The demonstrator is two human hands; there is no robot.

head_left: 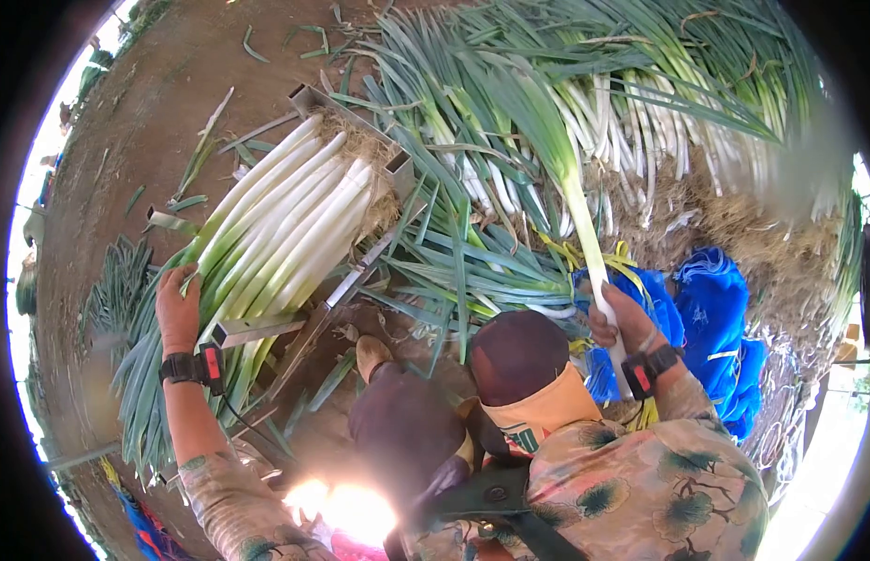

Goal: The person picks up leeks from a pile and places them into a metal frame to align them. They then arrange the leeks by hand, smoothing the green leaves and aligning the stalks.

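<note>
My right hand point(624, 323) is closed around the white stalk of one long leek point(582, 220), whose green leaves reach up toward the big pile. At the left, a bundle of leeks point(281, 220) lies in a metal rack point(356, 277), white ends and roots at the upper right, green leaves at the lower left. My left hand point(179, 304) rests at the outer edge of this bundle, fingers curled on the green part of the stalks. Both wrists wear a black strap with a red-and-black device.
A large pile of leeks point(641, 112) fills the upper right, roots facing me. Blue netting point(711, 327) and yellow ties point(625, 266) lie beside my right hand. Loose leaves litter the brown ground point(164, 103). A bright glare covers part of the lower middle.
</note>
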